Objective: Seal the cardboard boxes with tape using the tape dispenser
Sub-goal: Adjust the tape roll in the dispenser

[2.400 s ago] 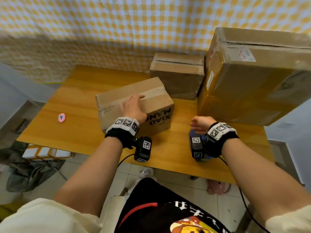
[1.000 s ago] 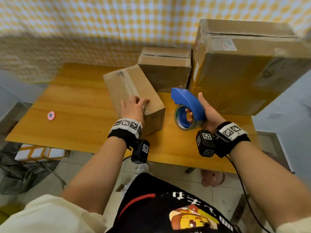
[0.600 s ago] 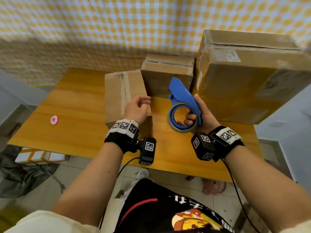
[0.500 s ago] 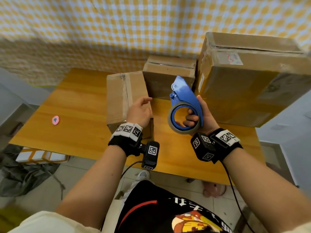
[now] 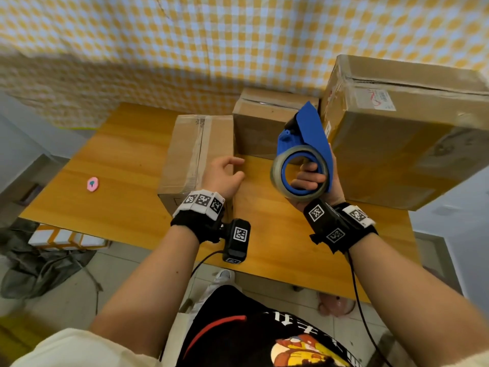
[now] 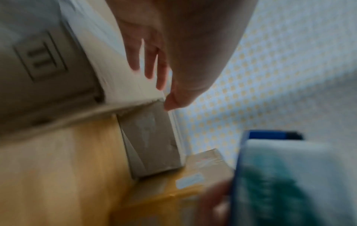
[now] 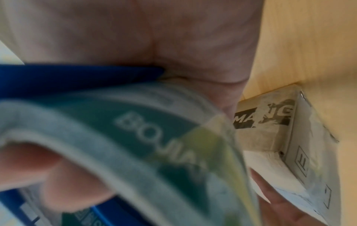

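Tape dispenser [image 5: 304,160], gripped upright in right hand [image 5: 315,181], nose pointing up; left hand [image 5: 222,176] relaxed on box [image 5: 193,152].

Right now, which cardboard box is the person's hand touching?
The small front box, nearest the person. The left hand rests on its right edge. The middle box and big box behind go untouched.

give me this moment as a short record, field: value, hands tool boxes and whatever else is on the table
left hand: left hand rests on the near right edge of the small box, fingers relaxed
right hand: right hand grips the blue tape dispenser in the air, fingers through the tape roll
small box: on the wooden table, old tape strip along its top
other boxes: medium box behind it, large box to the right
stray item: pink object on the table's left side
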